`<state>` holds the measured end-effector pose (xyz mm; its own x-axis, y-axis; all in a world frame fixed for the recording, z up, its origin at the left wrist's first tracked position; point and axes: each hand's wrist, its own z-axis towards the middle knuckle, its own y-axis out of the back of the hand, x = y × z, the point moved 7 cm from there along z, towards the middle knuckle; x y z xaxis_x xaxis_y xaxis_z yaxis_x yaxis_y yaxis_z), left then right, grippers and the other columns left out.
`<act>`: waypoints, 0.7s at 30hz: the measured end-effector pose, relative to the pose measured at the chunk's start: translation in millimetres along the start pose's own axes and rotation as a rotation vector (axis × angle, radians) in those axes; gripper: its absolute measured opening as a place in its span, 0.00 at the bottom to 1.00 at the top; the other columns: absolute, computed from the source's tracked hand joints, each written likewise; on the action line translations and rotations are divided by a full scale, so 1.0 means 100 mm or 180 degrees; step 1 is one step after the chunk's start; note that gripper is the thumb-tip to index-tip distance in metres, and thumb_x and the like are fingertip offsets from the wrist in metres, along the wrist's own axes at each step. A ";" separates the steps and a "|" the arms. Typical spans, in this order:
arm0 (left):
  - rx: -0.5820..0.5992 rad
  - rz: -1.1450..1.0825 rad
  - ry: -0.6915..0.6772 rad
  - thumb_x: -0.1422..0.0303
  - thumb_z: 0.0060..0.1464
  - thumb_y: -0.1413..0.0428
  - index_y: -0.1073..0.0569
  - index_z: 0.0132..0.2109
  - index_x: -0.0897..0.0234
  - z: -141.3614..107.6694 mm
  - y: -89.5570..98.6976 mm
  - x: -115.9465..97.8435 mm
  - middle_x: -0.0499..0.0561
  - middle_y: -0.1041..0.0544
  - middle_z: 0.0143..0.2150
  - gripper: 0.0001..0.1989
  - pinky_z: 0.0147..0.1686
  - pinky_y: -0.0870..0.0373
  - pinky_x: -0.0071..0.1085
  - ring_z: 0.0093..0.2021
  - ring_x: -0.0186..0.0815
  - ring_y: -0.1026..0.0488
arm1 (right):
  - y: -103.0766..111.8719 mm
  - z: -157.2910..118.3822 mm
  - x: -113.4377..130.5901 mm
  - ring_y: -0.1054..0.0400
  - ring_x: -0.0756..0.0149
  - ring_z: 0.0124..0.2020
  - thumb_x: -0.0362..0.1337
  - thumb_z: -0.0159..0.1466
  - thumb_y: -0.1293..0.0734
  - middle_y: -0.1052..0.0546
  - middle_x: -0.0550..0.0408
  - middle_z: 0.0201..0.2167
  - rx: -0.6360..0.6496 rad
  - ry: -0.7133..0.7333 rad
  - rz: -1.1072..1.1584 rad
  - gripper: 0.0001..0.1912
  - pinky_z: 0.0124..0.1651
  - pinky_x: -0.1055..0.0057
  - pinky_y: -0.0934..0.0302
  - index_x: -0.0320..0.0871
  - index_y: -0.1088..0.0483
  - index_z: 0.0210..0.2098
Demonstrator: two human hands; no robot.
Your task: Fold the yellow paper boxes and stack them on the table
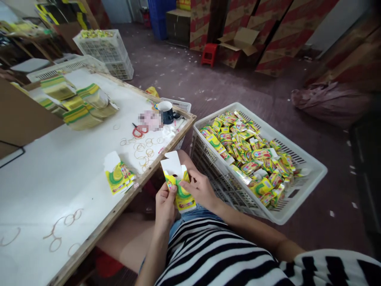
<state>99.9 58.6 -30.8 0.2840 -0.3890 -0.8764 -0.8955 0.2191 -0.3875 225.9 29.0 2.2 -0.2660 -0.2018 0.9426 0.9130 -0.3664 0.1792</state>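
Note:
Over my lap I hold a small yellow and green printed carton (185, 200), its white top flap standing up. My left hand (165, 204) grips the carton's left edge, thumb on the front. From the other side my right hand (204, 190) is closed on its right part, thumb across the front and fingers partly hidden near the opening. What is inside the carton does not show. On the table's near edge lies a small stack of flat cartons (119, 176) of the same print. To my right stands a white plastic crate (300, 208) heaped with filled-looking yellow packets (250, 149).
The white table (98, 155) holds scattered rubber bands (145, 153), red-handled scissors (139, 130), a dark mug (166, 113) and bundled cartons (86, 105). Behind are stacked crates (104, 51), a red stool (209, 55), an open cardboard box (238, 41) and a pinkish sack (330, 103).

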 end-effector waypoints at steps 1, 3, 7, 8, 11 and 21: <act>-0.0011 0.0105 -0.0065 0.56 0.46 0.34 0.27 0.41 0.65 0.00 0.01 0.00 0.52 0.19 0.35 0.21 0.42 0.25 0.34 0.38 0.40 0.20 | -0.03 0.00 -0.06 0.38 0.67 0.30 0.44 0.64 0.35 0.31 0.56 0.28 0.0119 -0.0142 -0.0029 0.11 0.35 0.71 0.40 0.42 0.32 0.31; 0.0012 0.0443 -0.0269 0.57 0.49 0.36 0.30 0.45 0.64 0.01 0.02 -0.04 0.52 0.19 0.37 0.21 0.41 0.25 0.32 0.40 0.39 0.21 | -0.04 0.01 -0.15 0.41 0.70 0.25 0.44 0.65 0.36 0.35 0.59 0.22 0.0142 -0.0343 -0.0042 0.15 0.29 0.73 0.43 0.43 0.35 0.24; 0.0153 0.0971 -0.0665 0.65 0.54 0.38 0.43 0.58 0.58 -0.02 0.00 -0.18 0.50 0.20 0.41 0.29 0.40 0.26 0.27 0.42 0.35 0.22 | 0.01 0.03 -0.21 0.36 0.70 0.27 0.43 0.64 0.34 0.27 0.57 0.30 0.0028 -0.0416 0.0474 0.13 0.32 0.74 0.39 0.43 0.32 0.45; 0.0272 0.0997 -0.0671 0.65 0.55 0.39 0.46 0.61 0.57 -0.03 -0.01 -0.20 0.51 0.21 0.42 0.32 0.40 0.26 0.28 0.42 0.35 0.22 | 0.02 0.03 -0.21 0.34 0.70 0.29 0.43 0.63 0.34 0.26 0.56 0.34 0.0072 -0.0383 0.0654 0.20 0.33 0.74 0.38 0.44 0.36 0.52; 0.0771 0.1016 -0.0518 0.66 0.56 0.40 0.49 0.65 0.55 -0.05 -0.08 -0.26 0.54 0.22 0.48 0.34 0.42 0.26 0.31 0.47 0.38 0.23 | 0.06 0.05 -0.18 0.32 0.70 0.31 0.45 0.64 0.33 0.25 0.53 0.39 0.0352 -0.0242 0.0971 0.25 0.33 0.74 0.37 0.45 0.40 0.58; 0.1285 0.0807 -0.0098 0.69 0.54 0.38 0.42 0.59 0.58 -0.09 -0.12 -0.19 0.54 0.21 0.45 0.29 0.40 0.25 0.30 0.44 0.39 0.22 | 0.17 0.11 -0.05 0.36 0.68 0.27 0.46 0.68 0.40 0.29 0.56 0.25 0.0798 0.0119 0.0344 0.18 0.31 0.71 0.42 0.42 0.30 0.28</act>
<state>101.7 55.3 -6.9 0.0892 -0.2530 -0.9633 -0.7349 0.6361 -0.2351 246.4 33.7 3.3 -0.1700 -0.2624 0.9499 0.9835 -0.1055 0.1469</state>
